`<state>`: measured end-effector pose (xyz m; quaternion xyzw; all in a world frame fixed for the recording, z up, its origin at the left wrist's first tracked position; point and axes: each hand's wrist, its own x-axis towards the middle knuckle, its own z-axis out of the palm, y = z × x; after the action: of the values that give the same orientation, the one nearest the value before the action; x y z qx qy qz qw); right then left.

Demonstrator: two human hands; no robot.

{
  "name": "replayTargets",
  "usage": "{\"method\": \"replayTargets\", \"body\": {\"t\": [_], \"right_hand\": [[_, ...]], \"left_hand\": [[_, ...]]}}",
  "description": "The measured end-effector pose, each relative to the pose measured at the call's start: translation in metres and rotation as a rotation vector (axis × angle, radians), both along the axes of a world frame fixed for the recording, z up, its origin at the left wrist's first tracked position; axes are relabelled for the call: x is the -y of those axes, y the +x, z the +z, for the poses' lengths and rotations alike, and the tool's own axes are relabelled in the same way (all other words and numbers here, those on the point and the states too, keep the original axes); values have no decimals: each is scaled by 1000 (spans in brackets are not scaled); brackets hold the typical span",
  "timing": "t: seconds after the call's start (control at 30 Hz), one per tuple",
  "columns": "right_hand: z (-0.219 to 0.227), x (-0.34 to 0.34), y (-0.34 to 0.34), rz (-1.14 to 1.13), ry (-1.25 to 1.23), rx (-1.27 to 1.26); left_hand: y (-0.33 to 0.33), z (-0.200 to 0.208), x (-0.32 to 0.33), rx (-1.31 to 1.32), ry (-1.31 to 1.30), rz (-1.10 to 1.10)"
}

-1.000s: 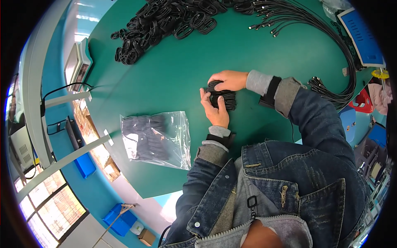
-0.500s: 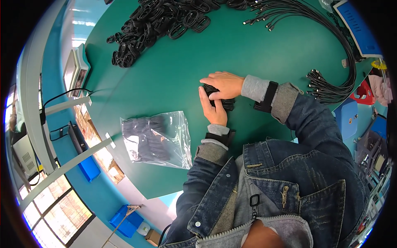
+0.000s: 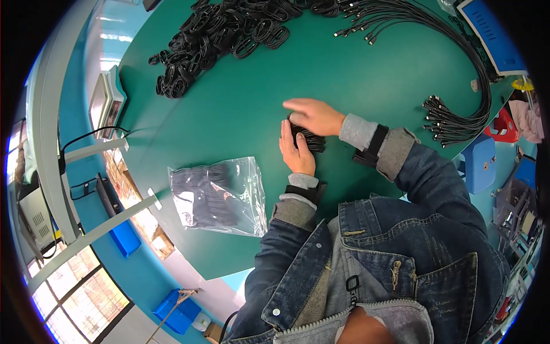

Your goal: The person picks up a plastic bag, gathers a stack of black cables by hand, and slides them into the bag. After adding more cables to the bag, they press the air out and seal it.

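A compact stack of black coiled cables [image 3: 310,141] lies on the green table in front of me. My left hand [image 3: 297,155] grips its left end, the fingers along the outer side and the thumb over the top. Above the far side of the stack is my right hand [image 3: 318,117], its fingers stretched out and slightly blurred; whether its palm touches the cables is hidden. To the left of my hands lies a clear plastic bag [image 3: 246,192] with rows of black coiled cables [image 3: 203,195] inside.
A large heap of black coiled cables [image 3: 212,40] covers the table's [image 3: 229,109] far left. A long bundle of straight black cables [image 3: 478,69] curves along the right side. A scale-like device [image 3: 109,100] stands at the left edge, a blue box [image 3: 479,163] at the right.
My right hand has lifted slightly and its fingers have straightened, uncovering more of the cable stack. My left hand stays at the stack's left end.
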<state>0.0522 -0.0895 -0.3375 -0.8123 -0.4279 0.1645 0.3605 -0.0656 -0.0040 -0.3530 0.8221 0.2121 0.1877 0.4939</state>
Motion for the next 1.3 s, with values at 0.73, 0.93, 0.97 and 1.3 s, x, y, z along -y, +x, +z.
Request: {"method": "replayTargets", "body": {"t": [0.73, 0.93, 0.97, 1.3], "right_hand": [[-14, 6, -50, -345, 425, -43], [-12, 21, -50, -127, 242, 193], [-10, 21, -47, -76, 193, 184], [0, 14, -42, -104, 49, 221]], "left_hand": [[14, -5, -17, 97, -7, -63], [8, -4, -25, 7, -70, -138], [8, -3, -27, 28, -30, -150], [4, 2, -26, 21, -8, -210]]}}
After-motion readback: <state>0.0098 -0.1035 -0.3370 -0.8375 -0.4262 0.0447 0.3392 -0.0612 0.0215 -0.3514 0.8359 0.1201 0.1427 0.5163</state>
